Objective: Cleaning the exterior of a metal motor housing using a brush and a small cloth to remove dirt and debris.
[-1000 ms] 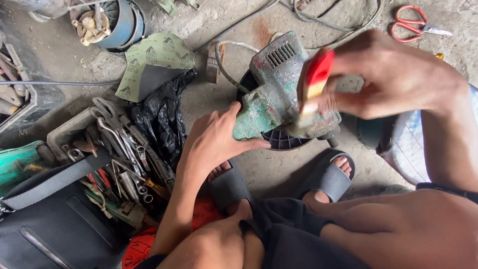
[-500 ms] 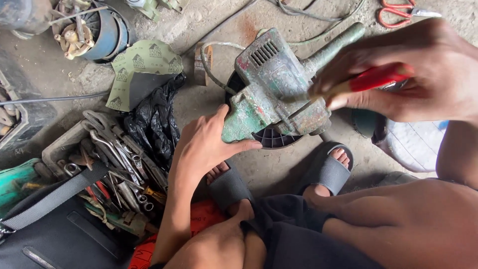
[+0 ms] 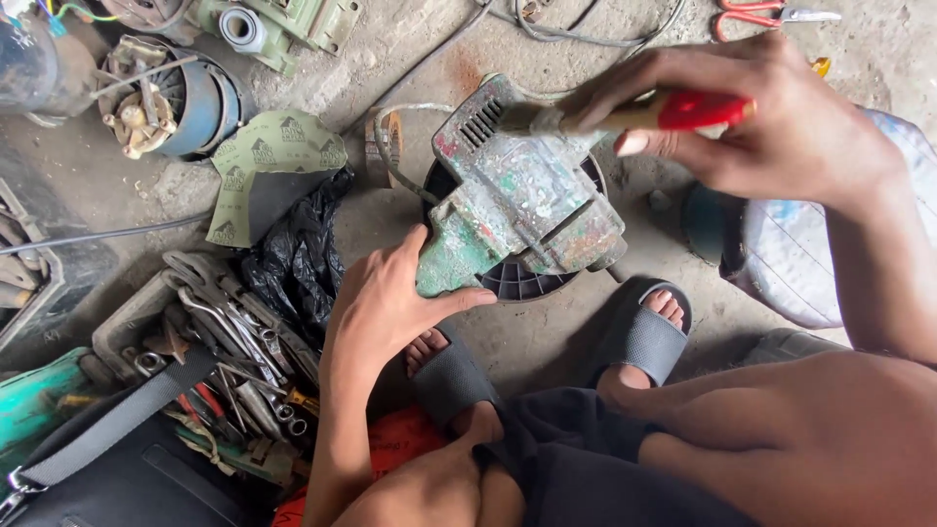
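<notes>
While the worn green power tool [image 3: 517, 210] sits tilted on a black ribbed disc [image 3: 522, 281] on the concrete floor [image 3: 410, 44], both hands work on it.

Tool position: centre of the view, above the two grey sandals [image 3: 639, 337]; its long axis runs from lower left to upper right, the vented end pointing up and away.

Left hand [image 3: 386, 298]: fingers spread, palm and thumb pressed flat against the tool's lower left end; it braces the housing and does not wrap round it.

Right hand [image 3: 771, 117]: closed round the red handle of a screwdriver [image 3: 634, 115], whose shaft runs leftward to the tool's upper edge near the vents (the tip itself is too blurred to place).

Key relation: the tool lies just left of and below the right hand, so the screwdriver meets it from the right, across its long axis; the left hand is the nearer one, in contact already.

Surroundings: a tray of spanners and pliers [image 3: 229, 342] at lower left, a black plastic bag [image 3: 298, 259] and a green sandpaper sheet [image 3: 268, 166] beside it, a motor winding [image 3: 166, 98] at upper left, red-handled scissors [image 3: 761, 15] at the top edge.
</notes>
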